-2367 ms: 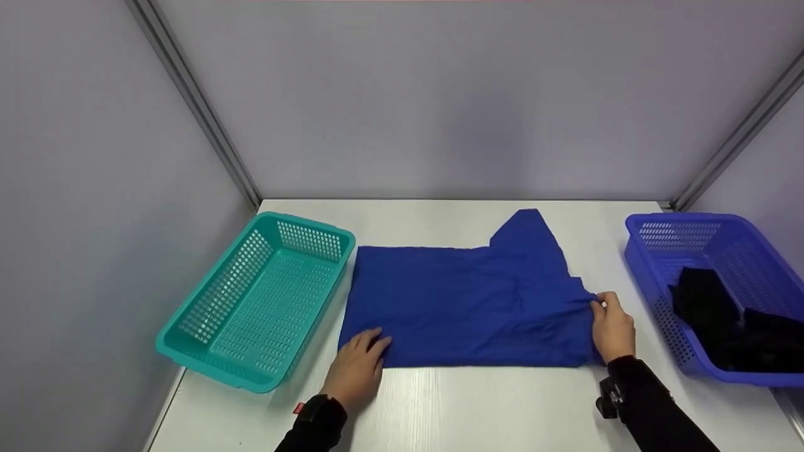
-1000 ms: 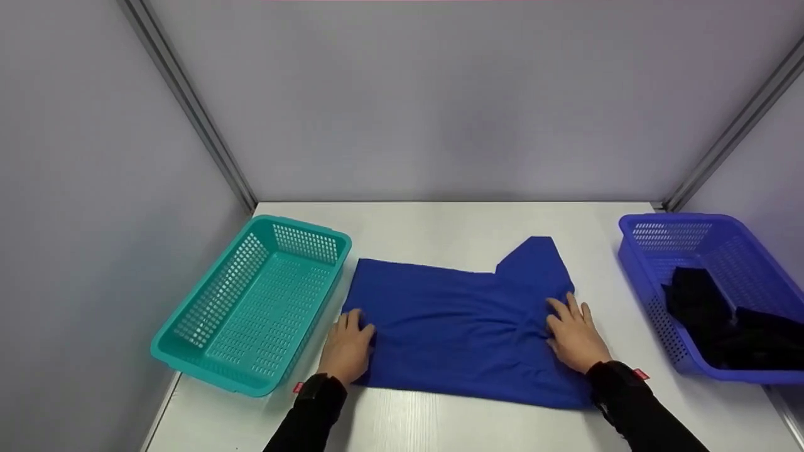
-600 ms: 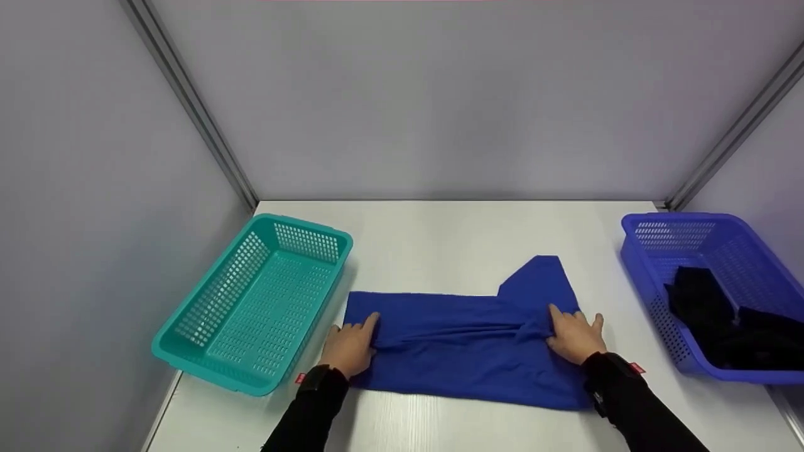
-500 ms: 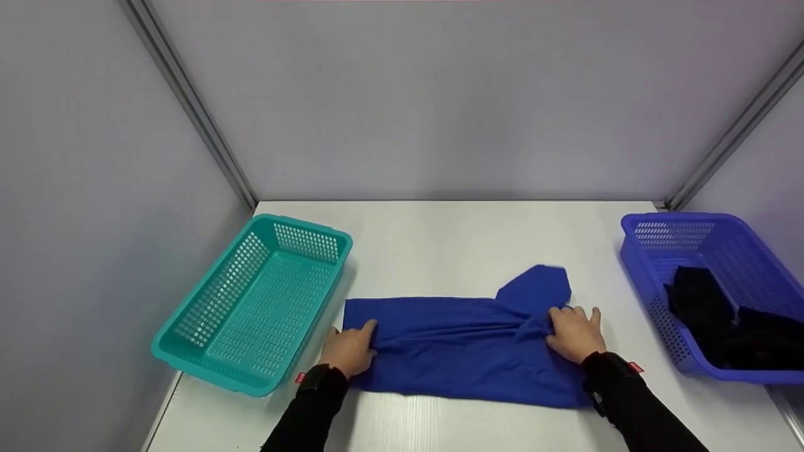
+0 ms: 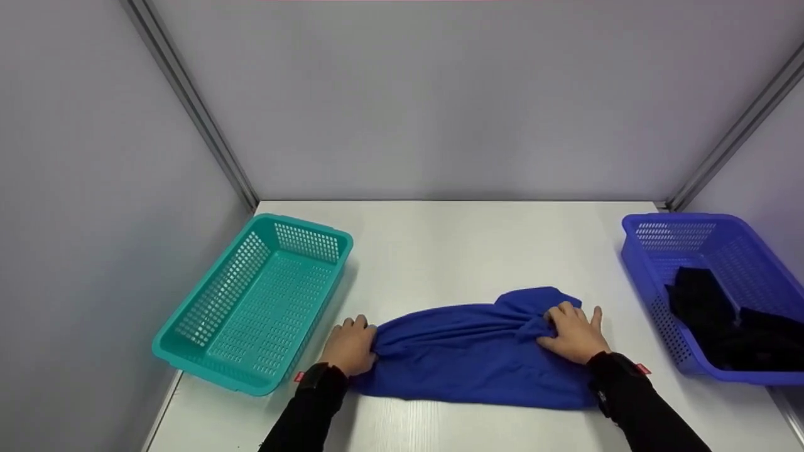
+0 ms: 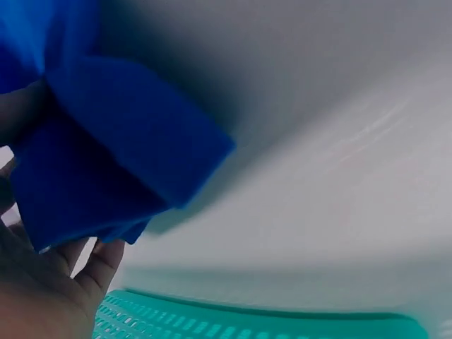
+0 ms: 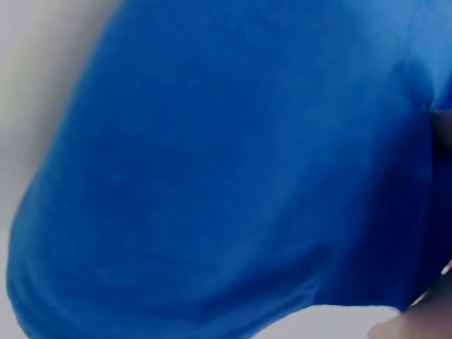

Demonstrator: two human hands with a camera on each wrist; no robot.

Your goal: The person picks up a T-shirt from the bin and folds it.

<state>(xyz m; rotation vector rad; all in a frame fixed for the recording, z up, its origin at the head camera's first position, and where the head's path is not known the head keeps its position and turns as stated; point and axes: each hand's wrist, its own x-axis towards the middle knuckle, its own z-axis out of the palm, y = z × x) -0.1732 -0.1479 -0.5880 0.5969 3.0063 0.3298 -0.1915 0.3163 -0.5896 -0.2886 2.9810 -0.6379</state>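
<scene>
A blue shirt (image 5: 465,358) lies lengthwise across the table, wrinkled along its middle, a sleeve-like flap (image 5: 534,298) at its far right. My left hand (image 5: 350,344) grips its left end, fingers curled over the fabric. In the left wrist view, the folded cloth (image 6: 141,134) hangs between the thumb and fingers (image 6: 102,265). At the other end my right hand (image 5: 573,333) pinches a bunch of the fabric below the flap, little finger sticking out. Blue cloth (image 7: 212,162) fills most of the right wrist view, with only bits of the hand at the right edge.
On the left stands a teal perforated basket (image 5: 342,251) with nothing in it. A purple-blue basket (image 5: 656,295) on the right holds black cloth (image 5: 703,307). The white table (image 5: 427,251) meets grey panels at the back and sides.
The shirt's far edge has come toward me, making it narrower. My right hand left the right edge and moved inward. Both hands went from resting on the fabric to gripping it.
</scene>
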